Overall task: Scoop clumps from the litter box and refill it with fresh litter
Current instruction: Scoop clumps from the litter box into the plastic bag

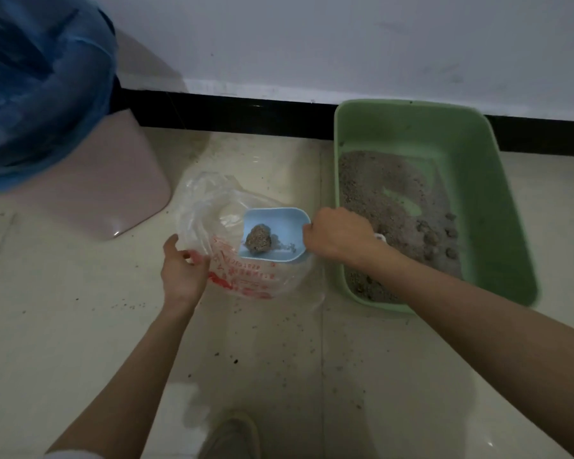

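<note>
The left hand (183, 271) pinches the rim of the clear plastic bag (246, 256), seemingly to keep its mouth open on the floor, while the right hand (337, 235) is curled round the handle of the blue scoop (274, 233), holding it over that opening so its load can drop in. The scoop carries 1 clump (258, 239). Just beside, the green litter box (478, 200) holds thin grey litter with several more clumps (439, 235) near its right side
</note>
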### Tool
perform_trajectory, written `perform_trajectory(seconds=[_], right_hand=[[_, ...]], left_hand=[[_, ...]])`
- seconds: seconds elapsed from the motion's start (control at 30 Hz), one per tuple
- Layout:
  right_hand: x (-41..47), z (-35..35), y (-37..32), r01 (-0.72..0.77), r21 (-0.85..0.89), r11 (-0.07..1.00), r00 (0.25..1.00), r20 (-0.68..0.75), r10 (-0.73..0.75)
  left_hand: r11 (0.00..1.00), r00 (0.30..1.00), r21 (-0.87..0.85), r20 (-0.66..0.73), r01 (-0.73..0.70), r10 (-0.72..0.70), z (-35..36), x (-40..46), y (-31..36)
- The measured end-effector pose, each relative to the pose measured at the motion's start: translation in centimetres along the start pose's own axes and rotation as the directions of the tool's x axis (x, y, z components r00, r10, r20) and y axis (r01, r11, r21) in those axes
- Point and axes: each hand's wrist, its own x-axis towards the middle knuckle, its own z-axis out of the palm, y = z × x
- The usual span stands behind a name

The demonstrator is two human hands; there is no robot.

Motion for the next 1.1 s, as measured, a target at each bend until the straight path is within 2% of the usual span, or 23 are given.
perform_trajectory(seconds=[0.17,0.3,0.37,0.43,0.53,0.6,0.67,0.77,0.83,0.97,1.1], right_hand=[[0.1,-0.2,-2.1,0.095,-0.302,0.949,0.992,-0.050,-0.116],[-0.3,-0.7,-1.2,0.074,-0.367,0.927,0.986,-0.110,-0.122],[-0.8,-1.2,0.2,0.055,-0.317,0.947,0.984,-0.145,-0.105],[-1.3,-1.7,2.2,0.050,-0.217,0.975,0.977,-0.191,-0.093],[-2.0,-2.3,6.3,0.042,-0.056,0.998,0.964,-0.260,-0.055],[-2.6,-2.8,9.2,0.002,0.083,0.997,0.955,-0.294,0.022],[-3.2,-3.5,12.2,-0.046,0.183,0.982,0.938,-0.331,0.105],[-4.0,-4.5,16.3,-0.151,0.228,0.962,0.899,-0.372,0.229],[-3.7,-5.0,19.0,-0.253,0.250,0.934,0.874,-0.356,0.332],[-3.2,-5.6,23.2,-0.434,0.217,0.874,0.825,-0.294,0.483],[-4.2,-5.7,24.2,-0.422,0.144,0.895,0.865,-0.234,0.445]], left_hand=[[0.999,0.998,0.005,0.037,-0.054,0.054,-0.1,0.2,-0.2],[0.987,0.984,0.027,0.085,-0.157,0.154,-0.6,-0.1,-0.4],[0.971,0.972,0.084,0.102,-0.222,0.213,-0.5,-0.3,-0.4],[0.940,0.955,0.171,0.060,-0.296,0.290,-0.4,-1.1,0.2],[0.866,0.892,0.237,0.007,-0.441,0.452,0.5,-2.6,2.5],[0.816,0.841,0.205,0.106,-0.540,0.530,1.8,-3.5,4.2],[0.771,0.778,0.154,0.261,-0.618,0.572,3.5,-4.0,5.9],[0.657,0.648,0.153,0.432,-0.738,0.627,6.3,-4.5,8.3],[0.601,0.604,0.189,0.498,-0.776,0.622,8.2,-4.6,9.8],[0.604,0.603,0.212,0.556,-0.768,0.572,12.5,-4.9,12.6],[0.587,0.633,0.272,0.501,-0.762,0.590,15.9,-5.4,12.1]])
